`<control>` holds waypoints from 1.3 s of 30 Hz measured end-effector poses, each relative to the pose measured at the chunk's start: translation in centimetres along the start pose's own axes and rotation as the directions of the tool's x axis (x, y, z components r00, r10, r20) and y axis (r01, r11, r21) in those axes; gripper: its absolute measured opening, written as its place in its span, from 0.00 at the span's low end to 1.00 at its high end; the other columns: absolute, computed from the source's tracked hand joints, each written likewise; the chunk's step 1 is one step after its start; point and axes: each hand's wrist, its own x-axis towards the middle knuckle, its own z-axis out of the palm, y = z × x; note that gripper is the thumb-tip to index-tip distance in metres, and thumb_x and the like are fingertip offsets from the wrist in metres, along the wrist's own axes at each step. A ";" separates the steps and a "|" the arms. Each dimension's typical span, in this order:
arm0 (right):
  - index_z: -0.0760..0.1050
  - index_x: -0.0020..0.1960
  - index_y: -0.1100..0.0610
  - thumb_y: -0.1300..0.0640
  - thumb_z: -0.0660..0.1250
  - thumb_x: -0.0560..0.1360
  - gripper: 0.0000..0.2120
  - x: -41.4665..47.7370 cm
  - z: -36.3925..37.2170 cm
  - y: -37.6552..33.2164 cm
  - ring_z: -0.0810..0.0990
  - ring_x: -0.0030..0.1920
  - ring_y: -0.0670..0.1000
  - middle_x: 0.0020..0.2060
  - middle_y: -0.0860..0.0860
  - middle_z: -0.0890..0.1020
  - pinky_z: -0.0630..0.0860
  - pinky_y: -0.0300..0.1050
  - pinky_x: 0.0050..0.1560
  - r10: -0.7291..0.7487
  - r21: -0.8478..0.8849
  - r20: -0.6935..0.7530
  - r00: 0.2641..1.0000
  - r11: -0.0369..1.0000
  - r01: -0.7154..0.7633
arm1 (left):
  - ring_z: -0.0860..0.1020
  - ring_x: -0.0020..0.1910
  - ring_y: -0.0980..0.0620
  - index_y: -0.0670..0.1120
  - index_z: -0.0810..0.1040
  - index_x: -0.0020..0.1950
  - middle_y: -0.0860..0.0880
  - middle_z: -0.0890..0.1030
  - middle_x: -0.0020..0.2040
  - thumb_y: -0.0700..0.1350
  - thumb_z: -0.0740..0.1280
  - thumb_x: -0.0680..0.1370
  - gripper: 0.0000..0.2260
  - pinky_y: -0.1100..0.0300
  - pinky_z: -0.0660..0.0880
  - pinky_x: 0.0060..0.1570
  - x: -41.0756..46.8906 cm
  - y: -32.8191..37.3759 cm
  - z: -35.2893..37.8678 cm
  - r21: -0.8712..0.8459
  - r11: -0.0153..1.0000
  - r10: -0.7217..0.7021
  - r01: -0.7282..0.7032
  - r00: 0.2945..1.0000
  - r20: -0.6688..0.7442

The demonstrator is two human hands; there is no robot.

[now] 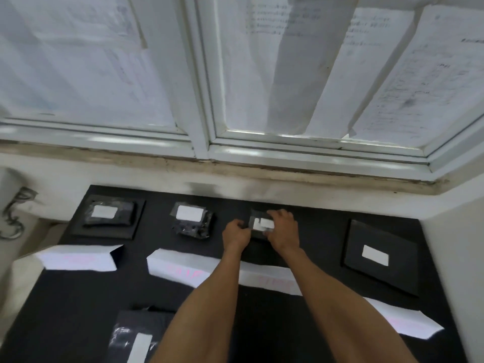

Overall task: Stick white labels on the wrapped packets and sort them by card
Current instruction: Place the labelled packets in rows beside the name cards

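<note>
We have the left hand (pixel 237 233) pinching the packet (pixel 254 216) by its left edge and the right hand (pixel 284 229) gripping its right side over the white label (pixel 262 224), on the bench (pixel 314 231) behind the third card (pixel 272 280). Risk: the slick wrap slips and the label creases or sets crooked.

Back row, four black wrapped packets, white labels face up: left packet (pixel 108 214), second packet (pixel 192 222), third packet (pixel 262 224) gripped between left hand (pixel 235 233) and right hand (pixel 284 229), right packet (pixel 379 255) lying askew. Four white cards (pixel 78 258) with pink writing sit in front, fifth packet (pixel 131 334) nearest, labelled too
</note>
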 end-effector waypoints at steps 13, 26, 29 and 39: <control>0.74 0.62 0.57 0.54 0.67 0.74 0.18 -12.9 5.5 -14.9 0.72 0.60 0.57 0.57 0.55 0.77 0.72 0.51 0.59 -0.045 0.157 -0.155 0.987 0.985 0.070 | 0.81 0.52 0.47 0.45 0.80 0.58 0.45 0.84 0.49 0.35 0.67 0.73 0.15 0.56 0.77 0.56 -8.3 -9.0 -13.7 -0.085 0.962 0.265 -0.259 0.962 0.070; 0.70 0.65 0.65 0.45 0.69 0.73 0.30 -28.7 19.2 -22.1 0.74 0.63 0.61 0.63 0.61 0.75 0.73 0.51 0.63 0.409 0.288 0.258 0.875 0.832 -0.474 | 0.79 0.57 0.43 0.40 0.77 0.61 0.41 0.81 0.58 0.45 0.70 0.74 0.17 0.58 0.73 0.50 -16.5 -30.6 -23.8 0.002 0.984 -0.179 0.180 0.980 -0.082; 0.75 0.60 0.63 0.47 0.75 0.66 0.29 -29.9 20.5 -22.3 0.78 0.58 0.59 0.59 0.59 0.79 0.77 0.48 0.57 0.447 0.331 0.331 0.831 0.770 -0.546 | 0.79 0.58 0.42 0.40 0.78 0.62 0.41 0.81 0.59 0.42 0.70 0.74 0.17 0.56 0.75 0.56 -17.0 -32.7 -23.6 -0.008 0.985 -0.172 0.172 0.982 -0.080; 0.69 0.59 0.52 0.42 0.81 0.55 0.38 -31.5 17.8 -23.7 0.75 0.55 0.53 0.56 0.52 0.73 0.76 0.50 0.57 0.404 0.536 0.194 0.894 0.719 -0.442 | 0.82 0.49 0.40 0.42 0.75 0.52 0.38 0.82 0.52 0.35 0.69 0.75 0.08 0.43 0.79 0.53 -17.2 -32.5 -26.3 -0.405 0.888 -0.190 0.217 0.976 0.106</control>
